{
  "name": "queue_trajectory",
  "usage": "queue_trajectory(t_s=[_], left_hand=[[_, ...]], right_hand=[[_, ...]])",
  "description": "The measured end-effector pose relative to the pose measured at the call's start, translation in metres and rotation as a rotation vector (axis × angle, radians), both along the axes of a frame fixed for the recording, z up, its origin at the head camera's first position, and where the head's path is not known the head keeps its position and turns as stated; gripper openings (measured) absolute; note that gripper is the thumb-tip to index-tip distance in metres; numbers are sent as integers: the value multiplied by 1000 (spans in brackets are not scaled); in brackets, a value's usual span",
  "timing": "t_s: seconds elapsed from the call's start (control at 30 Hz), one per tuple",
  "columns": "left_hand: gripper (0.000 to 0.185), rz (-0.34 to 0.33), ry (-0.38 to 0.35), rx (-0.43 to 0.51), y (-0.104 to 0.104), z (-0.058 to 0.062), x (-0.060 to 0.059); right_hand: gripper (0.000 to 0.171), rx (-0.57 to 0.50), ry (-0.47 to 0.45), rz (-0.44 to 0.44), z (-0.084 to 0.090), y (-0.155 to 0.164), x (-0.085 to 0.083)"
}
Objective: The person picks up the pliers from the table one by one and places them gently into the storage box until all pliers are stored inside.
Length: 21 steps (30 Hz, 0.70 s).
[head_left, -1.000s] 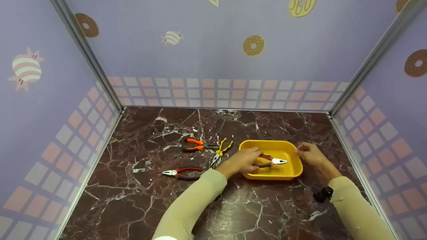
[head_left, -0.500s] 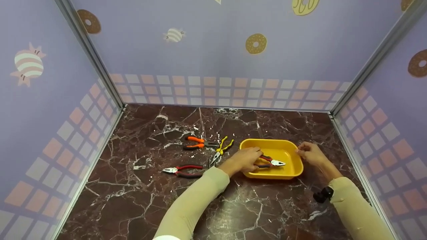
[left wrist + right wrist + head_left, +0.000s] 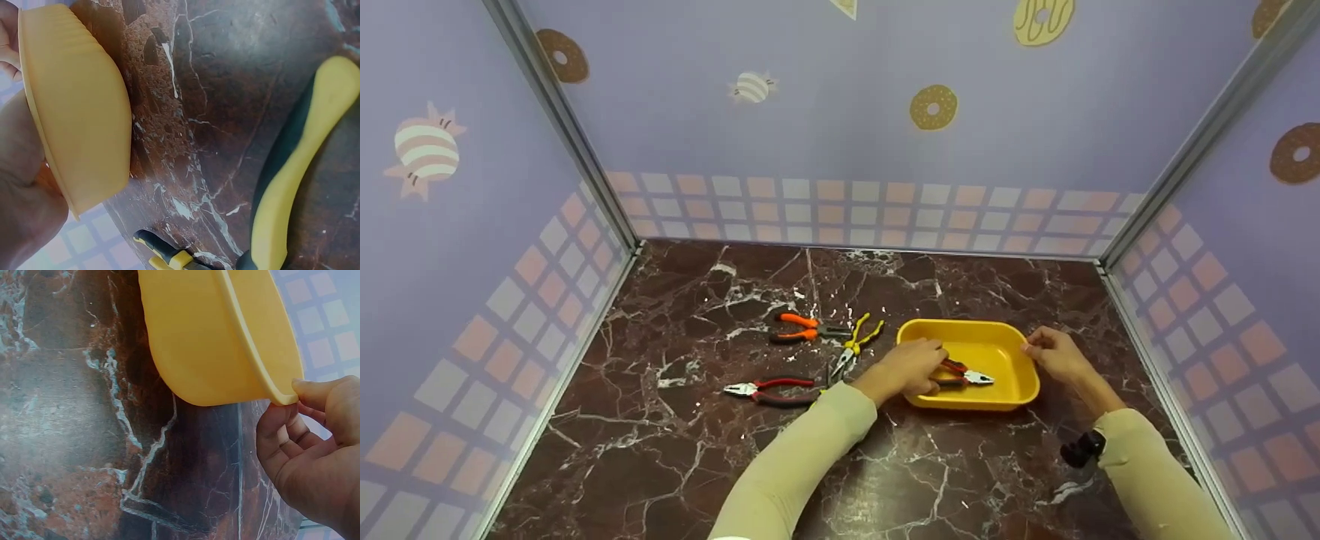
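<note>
Marble tabletop (image 3: 675, 450), pastel walls; left hand (image 3: 907, 367) gripping pliers (image 3: 964, 373), right hand (image 3: 1054, 354) pinching tray (image 3: 1020, 390).

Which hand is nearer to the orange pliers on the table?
Left. The left hand is at the tray's left side, closer to the orange pliers; the right hand holds the tray's far right rim.

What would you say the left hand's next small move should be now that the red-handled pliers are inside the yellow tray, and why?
Probably let go and draw the left hand back out. The red-handled pliers already lie inside the yellow tray, with the fingers curled on their handles. The right hand pinches the tray's rim, so it should hold steady. Three more pliers lie on the table to the left.
</note>
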<state>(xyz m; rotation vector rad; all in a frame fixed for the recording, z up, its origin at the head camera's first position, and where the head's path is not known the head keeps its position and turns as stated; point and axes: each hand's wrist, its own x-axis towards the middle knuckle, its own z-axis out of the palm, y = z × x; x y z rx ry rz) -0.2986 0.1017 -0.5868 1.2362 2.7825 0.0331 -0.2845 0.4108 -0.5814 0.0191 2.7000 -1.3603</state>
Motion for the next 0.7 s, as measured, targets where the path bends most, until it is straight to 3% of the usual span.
queue_trajectory(t_s=[0.43, 0.7], left_hand=[[56, 23, 31, -47, 6, -1, 3], [57, 45, 22, -66, 7, -6, 3]], right_hand=[[15, 14, -16, 10, 0, 3, 1], [15, 22, 27, 22, -2, 0, 3]])
